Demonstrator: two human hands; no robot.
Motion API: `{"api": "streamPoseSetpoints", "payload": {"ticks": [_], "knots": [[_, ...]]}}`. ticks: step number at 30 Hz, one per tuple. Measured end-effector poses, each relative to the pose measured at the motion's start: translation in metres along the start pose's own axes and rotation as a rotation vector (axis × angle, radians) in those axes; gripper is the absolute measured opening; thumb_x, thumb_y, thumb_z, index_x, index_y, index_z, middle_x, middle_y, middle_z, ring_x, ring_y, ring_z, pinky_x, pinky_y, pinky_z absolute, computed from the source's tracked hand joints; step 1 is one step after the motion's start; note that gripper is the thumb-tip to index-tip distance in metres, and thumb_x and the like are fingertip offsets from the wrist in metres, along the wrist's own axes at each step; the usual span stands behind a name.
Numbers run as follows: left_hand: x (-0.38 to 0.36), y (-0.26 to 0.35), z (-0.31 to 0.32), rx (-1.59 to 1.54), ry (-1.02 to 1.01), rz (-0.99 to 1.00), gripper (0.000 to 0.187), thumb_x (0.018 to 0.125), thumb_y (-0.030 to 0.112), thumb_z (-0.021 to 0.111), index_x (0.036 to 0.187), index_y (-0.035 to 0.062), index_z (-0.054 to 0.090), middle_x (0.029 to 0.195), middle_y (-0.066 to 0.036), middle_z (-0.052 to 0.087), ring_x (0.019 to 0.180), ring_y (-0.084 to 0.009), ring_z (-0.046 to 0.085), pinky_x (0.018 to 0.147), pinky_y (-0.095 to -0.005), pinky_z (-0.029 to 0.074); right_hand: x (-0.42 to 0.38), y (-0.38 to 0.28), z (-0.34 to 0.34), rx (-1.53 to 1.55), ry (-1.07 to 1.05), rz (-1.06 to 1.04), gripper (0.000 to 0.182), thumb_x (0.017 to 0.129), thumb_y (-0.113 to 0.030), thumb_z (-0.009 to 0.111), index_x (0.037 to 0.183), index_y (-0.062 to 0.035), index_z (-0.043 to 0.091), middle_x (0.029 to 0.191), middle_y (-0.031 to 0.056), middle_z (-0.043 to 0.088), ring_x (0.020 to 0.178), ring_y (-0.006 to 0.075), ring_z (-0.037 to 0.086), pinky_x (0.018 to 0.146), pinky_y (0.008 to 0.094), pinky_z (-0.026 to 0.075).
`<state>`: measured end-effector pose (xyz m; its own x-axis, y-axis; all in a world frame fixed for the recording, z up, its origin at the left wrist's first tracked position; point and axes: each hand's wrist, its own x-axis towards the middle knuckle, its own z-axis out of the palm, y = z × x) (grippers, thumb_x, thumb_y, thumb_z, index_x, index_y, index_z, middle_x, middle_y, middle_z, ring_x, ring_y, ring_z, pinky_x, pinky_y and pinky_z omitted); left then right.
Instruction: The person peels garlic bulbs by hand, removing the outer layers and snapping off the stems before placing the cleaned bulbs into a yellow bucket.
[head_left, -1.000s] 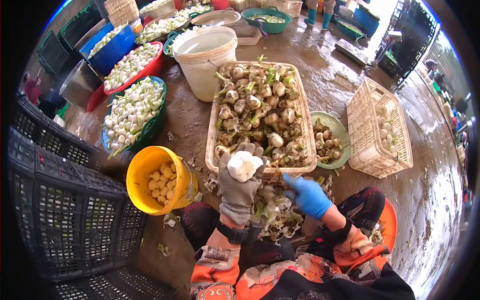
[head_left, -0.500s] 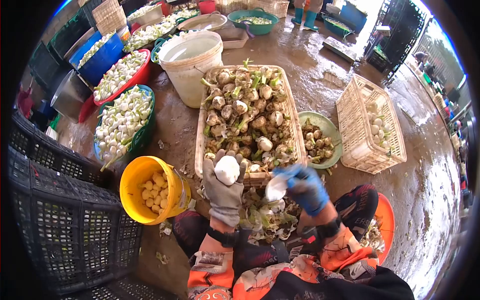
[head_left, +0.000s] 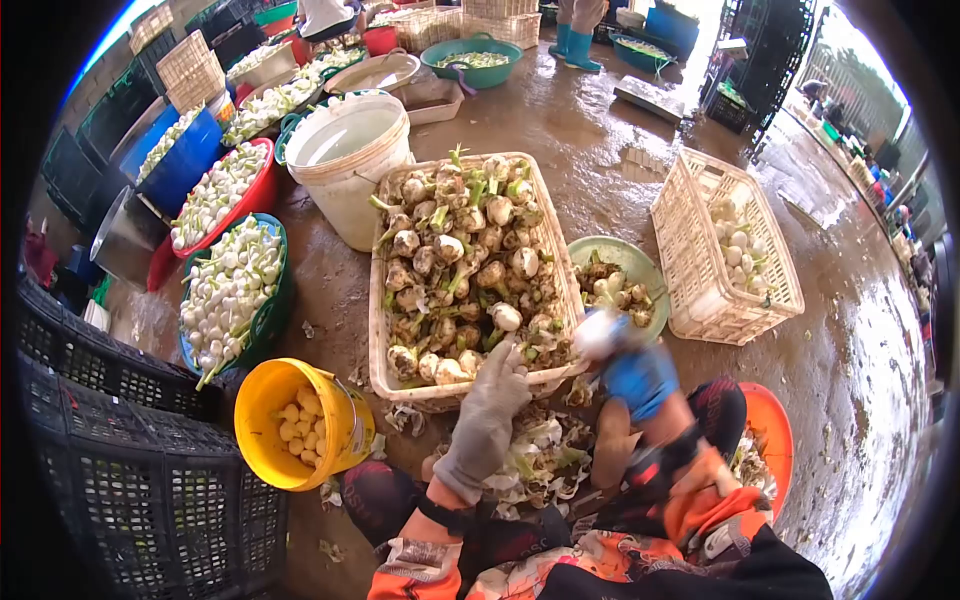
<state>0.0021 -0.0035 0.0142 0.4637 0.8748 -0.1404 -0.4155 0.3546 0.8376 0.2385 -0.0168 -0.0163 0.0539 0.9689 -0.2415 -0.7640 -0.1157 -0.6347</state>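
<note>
My left hand (head_left: 490,415), in a grey glove, reaches over the near rim of a cream plastic crate (head_left: 378,330). Its fingers are stretched out and hold nothing. Just beyond the fingertips lies a soil-stained bulb (head_left: 505,317) with a stem stub, among many similar bulbs. To the right, my right hand (head_left: 640,380), in a blue glove, is smeared by motion. At its fingers shows a white bulb (head_left: 598,333), also blurred; any tool there cannot be made out. Pale peelings (head_left: 545,455) lie in a heap below the crate.
A yellow bucket (head_left: 355,425) with pale bulbs stands left, near black crates (head_left: 130,500). Right are a green bowl (head_left: 650,265), a tilted cream crate (head_left: 690,240) and an orange basin (head_left: 775,430). A white bucket (head_left: 350,180) stands behind; wet floor (head_left: 570,130) surrounds them.
The white bulb has left my left palm; a white bulb now shows at my right hand. My left hand has turned over and moved right to the crate's rim. The view has shifted slightly.
</note>
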Motion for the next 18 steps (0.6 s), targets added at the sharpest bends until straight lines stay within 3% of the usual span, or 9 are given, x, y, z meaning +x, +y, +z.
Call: {"api": "streamPoseSetpoints", "payload": {"ticks": [2, 3, 4, 5, 7, 11, 15, 16, 18], "knots": [[0.003, -0.003, -0.011, -0.166, 0.159, -0.156, 0.058, 0.095, 0.033, 0.052, 0.142, 0.0027, 0.035, 0.134, -0.013, 0.047, 0.118, -0.0246, 0.049, 0.1, -0.0385, 0.039, 0.032, -0.079, -0.031, -0.334, 0.16, -0.56, 0.054, 0.088, -0.05, 0.057, 0.122, -0.0079, 0.054, 0.104, 0.0157, 0.064, 0.084, 0.0242, 0.064, 0.069, 0.0398, 0.054], [0.004, -0.004, -0.014, -0.173, 0.157, -0.151, 0.058, 0.095, 0.033, 0.052, 0.142, 0.0027, 0.035, 0.134, -0.013, 0.047, 0.118, -0.0246, 0.049, 0.1, -0.0385, 0.039, 0.04, -0.126, -0.036, 0.049, -0.218, -0.469, 0.06, 0.09, -0.048, 0.058, 0.121, 0.0029, 0.049, 0.11, 0.0229, 0.061, 0.098, 0.0286, 0.063, 0.081, 0.0361, 0.056], [0.005, -0.004, -0.017, -0.214, 0.188, -0.186, 0.056, 0.095, 0.033, 0.052, 0.139, 0.0029, 0.038, 0.131, -0.012, 0.05, 0.115, -0.0244, 0.052, 0.099, -0.0384, 0.04, 0.061, -0.147, -0.064, 0.059, -0.091, -0.559, 0.057, 0.09, -0.045, 0.059, 0.121, 0.002, 0.049, 0.11, 0.0248, 0.061, 0.099, 0.0285, 0.064, 0.081, 0.0381, 0.056], [0.007, -0.003, -0.019, -0.254, 0.221, -0.219, 0.054, 0.094, 0.033, 0.053, 0.137, 0.003, 0.041, 0.128, -0.011, 0.053, 0.113, -0.0242, 0.054, 0.098, -0.0382, 0.041, 0.074, -0.16, -0.068, -0.038, -0.219, -0.414, 0.053, 0.09, -0.041, 0.061, 0.121, 0.0005, 0.05, 0.109, 0.0232, 0.062, 0.099, 0.028, 0.063, 0.079, 0.0377, 0.056], [0.007, 0.005, -0.012, -0.235, 0.2, -0.214, 0.052, 0.094, 0.034, 0.053, 0.135, 0.003, 0.044, 0.122, -0.012, 0.057, 0.11, -0.0247, 0.055, 0.096, -0.0386, 0.042, 0.138, -0.149, -0.083, 0.061, -0.007, -0.262, 0.048, 0.089, -0.036, 0.064, 0.121, -0.0029, 0.051, 0.11, 0.0175, 0.063, 0.1, 0.026, 0.064, 0.078, 0.0402, 0.055], [0.01, 0.008, -0.012, -0.187, 0.171, -0.244, 0.051, 0.094, 0.033, 0.053, 0.133, 0.0007, 0.045, 0.121, -0.013, 0.058, 0.112, -0.0256, 0.056, 0.096, -0.0377, 0.042, 0.209, -0.017, 0.003, -1.699, -0.031, -0.759, 0.074, 0.077, -0.022, 0.073, 0.14, -0.0053, 0.038, 0.122, 0.0223, 0.056, 0.111, 0.0363, 0.057, 0.094, 0.0497, 0.047], [0.013, 0.011, -0.021, -0.167, 0.204, -0.238, 0.05, 0.096, 0.032, 0.051, 0.134, 0.0, 0.044, 0.123, -0.014, 0.057, 0.112, -0.025, 0.056, 0.095, -0.0357, 0.043, 0.232, 0.047, 0.028, -2.031, 0.058, -0.312, 0.073, 0.071, -0.006, 0.064, 0.139, -0.0068, 0.039, 0.117, 0.027, 0.054, 0.111, 0.0419, 0.054, 0.097, 0.0461, 0.044], [0.013, 0.013, -0.024, -0.158, 0.22, -0.235, 0.051, 0.096, 0.033, 0.051, 0.134, -0.0002, 0.045, 0.122, -0.014, 0.058, 0.112, -0.0242, 0.056, 0.094, -0.0358, 0.043, 0.232, 0.056, 0.032, -2.211, 0.16, -0.546, 0.059, 0.069, -0.002, 0.058, 0.127, -0.0063, 0.052, 0.108, 0.027, 0.058, 0.104, 0.0438, 0.056, 0.09, 0.0463, 0.047], [0.012, 0.013, -0.029, -0.159, 0.239, -0.233, 0.051, 0.096, 0.033, 0.051, 0.134, -0.0003, 0.045, 0.121, -0.014, 0.058, 0.112, -0.0233, 0.056, 0.094, -0.0359, 0.043, 0.226, 0.05, 0.027, -2.208, 0.092, -0.478, 0.052, 0.067, -0.004, 0.06, 0.118, -0.0049, 0.058, 0.104, 0.0267, 0.059, 0.101, 0.0431, 0.057, 0.087, 0.0457, 0.048]]}}
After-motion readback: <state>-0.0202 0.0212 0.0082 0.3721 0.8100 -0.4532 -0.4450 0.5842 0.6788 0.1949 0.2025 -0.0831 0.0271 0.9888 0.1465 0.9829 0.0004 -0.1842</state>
